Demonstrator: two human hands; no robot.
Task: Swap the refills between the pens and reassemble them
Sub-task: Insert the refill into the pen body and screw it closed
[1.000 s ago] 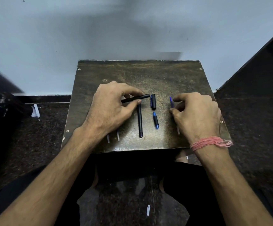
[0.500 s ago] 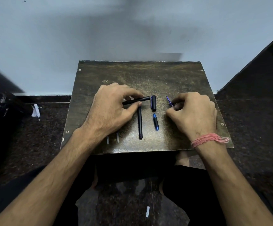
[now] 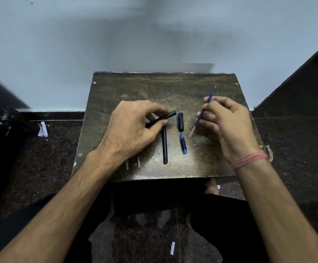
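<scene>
R hand (image 3: 228, 122) has lifted the thin purple refill (image 3: 204, 111) off the dark scuffed tabletop (image 3: 154, 86), grip pinched on it w/ tip angled up. L hand (image 3: 133, 128), grip closed on black tubular barrel (image 3: 161, 118). Insertion looks next.

- Dark scuffed board (image 3: 154, 88), screw heads at corners, set on floor against wall.
- Pale grey wall (image 3: 97, 35) behind, shadow smudge mid-top.
- Dark speckled stone floor (image 3: 50, 158) l. & r.
- White paper scrap (image 3: 42, 129) on floor, l. of board.
- Small white scrap (image 3: 172, 248) on floor near bottom.
</scene>
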